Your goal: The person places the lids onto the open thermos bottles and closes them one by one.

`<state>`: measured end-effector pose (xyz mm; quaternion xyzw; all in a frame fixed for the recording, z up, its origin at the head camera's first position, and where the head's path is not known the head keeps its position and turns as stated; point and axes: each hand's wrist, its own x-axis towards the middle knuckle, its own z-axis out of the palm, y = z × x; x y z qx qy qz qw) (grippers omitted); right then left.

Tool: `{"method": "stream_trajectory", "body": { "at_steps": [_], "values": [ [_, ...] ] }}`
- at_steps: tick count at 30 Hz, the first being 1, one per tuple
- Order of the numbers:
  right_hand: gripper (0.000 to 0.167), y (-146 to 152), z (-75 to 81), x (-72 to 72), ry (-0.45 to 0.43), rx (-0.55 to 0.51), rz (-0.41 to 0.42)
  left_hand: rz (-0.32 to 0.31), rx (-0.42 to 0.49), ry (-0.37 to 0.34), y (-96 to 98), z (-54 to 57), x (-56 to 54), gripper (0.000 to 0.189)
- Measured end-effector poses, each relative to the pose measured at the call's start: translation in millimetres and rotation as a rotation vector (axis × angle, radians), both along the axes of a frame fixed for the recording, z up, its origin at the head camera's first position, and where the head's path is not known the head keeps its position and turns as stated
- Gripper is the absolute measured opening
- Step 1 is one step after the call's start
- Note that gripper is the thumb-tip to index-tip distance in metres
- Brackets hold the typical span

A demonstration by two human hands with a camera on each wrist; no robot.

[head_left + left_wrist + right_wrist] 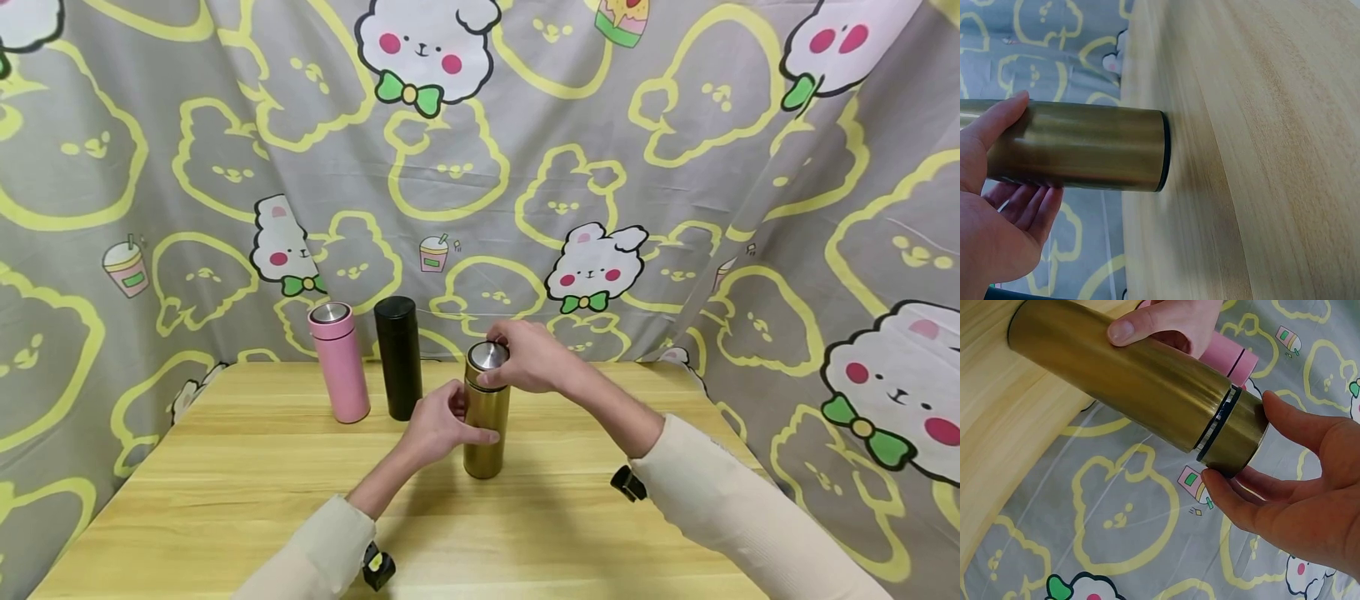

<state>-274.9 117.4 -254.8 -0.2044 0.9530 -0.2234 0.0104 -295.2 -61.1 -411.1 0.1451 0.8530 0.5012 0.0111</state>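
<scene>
A gold thermos flask [484, 457] stands upright near the middle of the wooden table, its dark base right at the table top. My left hand [437, 425] grips the flask's body, thumb across the near side and fingers round the far side. At the top, my right hand [531, 358] holds the gold lid [1238, 434] between thumb and fingertips. A narrow band of silvery neck and a black ring show between lid and body in the right wrist view. The lid's round silver top [489, 356] faces up in the head view.
Behind and to the left stand a pink thermos flask [343, 375] with a silver-topped lid and a black one [401, 367], side by side. A grey curtain [517, 125] with cartoon animals hangs behind the table [225, 475] and along its sides.
</scene>
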Motion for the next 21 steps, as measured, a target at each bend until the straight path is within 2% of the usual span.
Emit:
{"method": "stream_trajectory", "body": {
  "at_steps": [10, 21],
  "values": [
    [0.045, 0.5, -4.0, -0.7, 0.035, -0.018, -0.029, -0.001, 0.003, -0.010, 0.4, -0.2, 0.4, 0.060],
    [0.047, 1.1, -2.9, 0.3, 0.044, -0.019, -0.008, 0.003, 0.000, -0.013, -0.2, -0.3, -0.1, 0.059]
  ]
}}
